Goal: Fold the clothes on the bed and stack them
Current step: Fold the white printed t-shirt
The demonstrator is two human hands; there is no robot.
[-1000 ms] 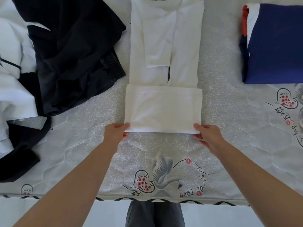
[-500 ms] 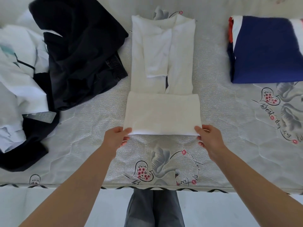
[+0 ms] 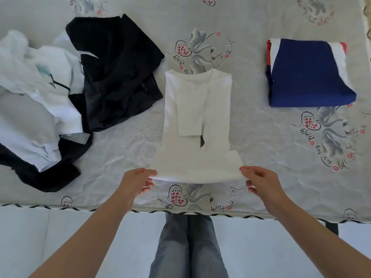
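Both hands, left hand and right hand, pinch the 2 near corners of the half-folded white shirt mid-bed (navy folded garment waits far right), so I'd carry both corners up evenly to the collar.

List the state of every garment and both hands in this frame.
white shirt: partly folded, near edge lifted
navy garment: folded, flat
black clothes: unfolded heap
white clothes: unfolded heap
left hand: pinching shirt corner
right hand: pinching shirt corner
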